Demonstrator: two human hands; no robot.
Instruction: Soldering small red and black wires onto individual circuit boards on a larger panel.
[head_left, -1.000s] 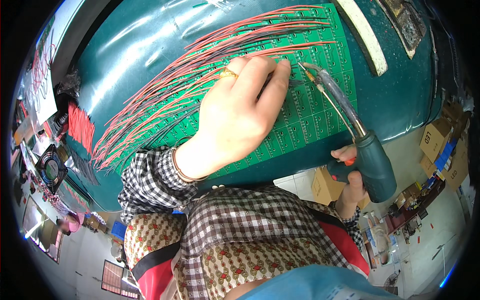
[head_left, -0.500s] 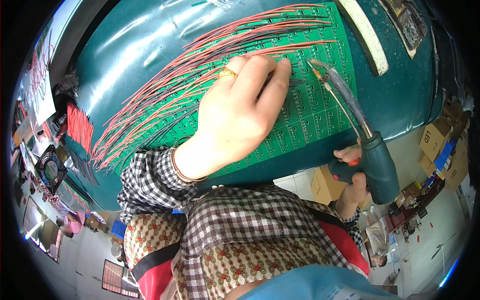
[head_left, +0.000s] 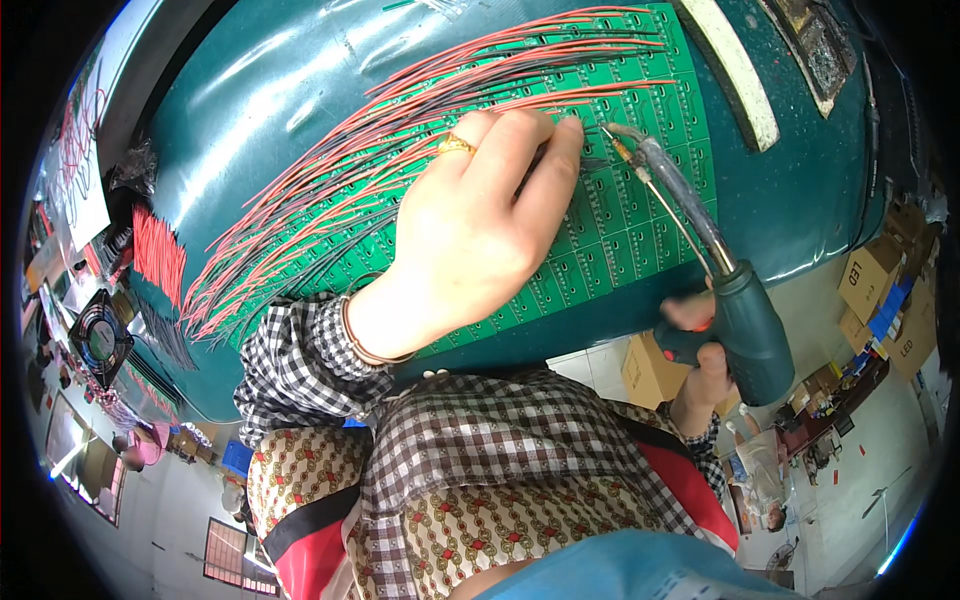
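Observation:
A green circuit board panel (head_left: 640,230) lies on a dark teal workbench (head_left: 270,100). Many thin red and black wires (head_left: 330,190) fan out from the board toward the left. My left hand (head_left: 470,235), with a gold ring, lies flat on the board and its fingertips pinch wire ends near the board's upper middle. My right hand (head_left: 700,360) grips the teal handle of a soldering gun (head_left: 740,325). The gun's metal tip (head_left: 615,135) touches the board just right of my left fingertips.
A white bar (head_left: 735,75) and a dirty metal tray (head_left: 820,45) sit at the bench's far right. A bundle of cut red wires (head_left: 155,255) and a small fan (head_left: 100,340) are at the left. Cardboard boxes (head_left: 875,290) stand on the floor to the right.
The soldering gun's tip has shifted a little, staying close to my left fingertips. My left hand stays pressed on the board in nearly the same spot.

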